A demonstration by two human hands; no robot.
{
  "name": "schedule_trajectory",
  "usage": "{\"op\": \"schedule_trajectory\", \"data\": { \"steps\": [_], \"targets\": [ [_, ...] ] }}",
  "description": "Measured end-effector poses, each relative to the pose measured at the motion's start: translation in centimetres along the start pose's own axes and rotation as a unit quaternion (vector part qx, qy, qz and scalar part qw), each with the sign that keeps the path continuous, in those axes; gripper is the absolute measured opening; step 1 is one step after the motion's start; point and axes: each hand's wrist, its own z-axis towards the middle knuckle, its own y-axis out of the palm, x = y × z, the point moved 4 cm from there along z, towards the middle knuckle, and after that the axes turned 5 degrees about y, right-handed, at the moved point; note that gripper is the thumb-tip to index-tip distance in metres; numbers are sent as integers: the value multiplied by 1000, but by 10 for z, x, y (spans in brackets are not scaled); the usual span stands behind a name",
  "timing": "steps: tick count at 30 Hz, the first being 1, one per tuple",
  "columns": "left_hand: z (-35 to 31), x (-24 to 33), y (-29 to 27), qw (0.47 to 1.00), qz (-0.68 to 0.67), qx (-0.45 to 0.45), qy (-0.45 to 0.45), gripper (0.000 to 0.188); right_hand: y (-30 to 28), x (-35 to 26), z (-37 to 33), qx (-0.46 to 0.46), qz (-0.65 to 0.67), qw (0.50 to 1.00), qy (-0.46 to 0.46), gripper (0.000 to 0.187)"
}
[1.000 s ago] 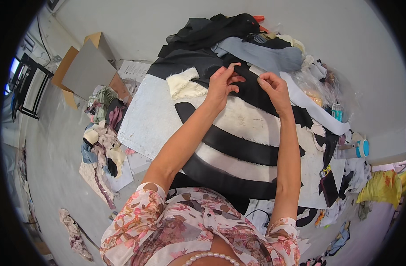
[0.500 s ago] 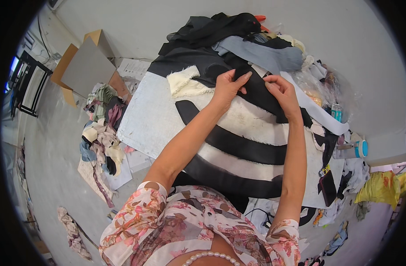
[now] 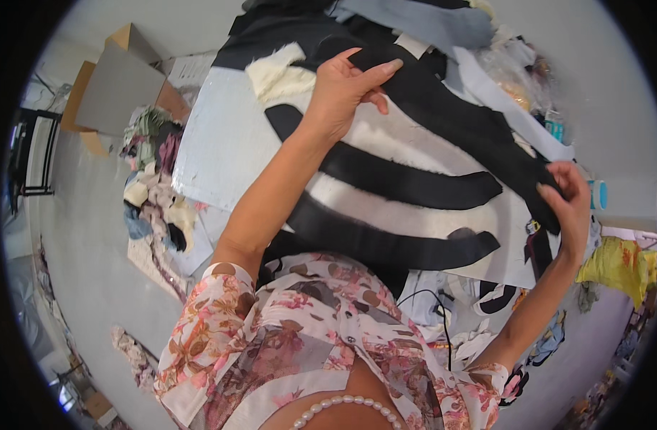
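Note:
A long curved strip of black fabric (image 3: 457, 118) stretches between my two hands above the far side of the white work table (image 3: 206, 150). My left hand (image 3: 350, 89) pinches its upper left part between thumb and fingers. Near the table's right edge, my right hand (image 3: 566, 201) grips the strip close to its other end. Two more curved black fabric pieces lie flat nearer to me: an upper one (image 3: 407, 179) and a lower one (image 3: 393, 240). Beside my left hand is a frayed cream cloth scrap (image 3: 278, 75).
Dark cloth (image 3: 260, 46) and a blue-grey fabric piece (image 3: 421, 21) are heaped at the back. A white strip (image 3: 504, 107) lies behind the black one. Fabric scraps (image 3: 156, 201) and a cardboard box (image 3: 120, 93) are at left; a yellow bag (image 3: 615, 261) is at right.
My right hand has moved right and toward me along the black strip, drawing it out straight. My left hand still pinches it. The view has shifted, so the table sits higher.

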Motion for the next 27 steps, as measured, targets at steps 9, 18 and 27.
{"op": "schedule_trajectory", "data": {
  "steps": [9, 18, 27],
  "targets": [
    [-97, -14, -126, 966, 197, 141, -91, 28, 160, 57, -39, -200, 75, 969, 126, 31],
    [-74, -2, -161, 911, 359, 199, -27, 19, 199, 42, -6, -161, 9, 986, 31, 33],
    [-61, -6, -173, 861, 467, 201, -6, 18, 207, 41, 7, -140, -18, 990, 22, 32]
  ]
}}
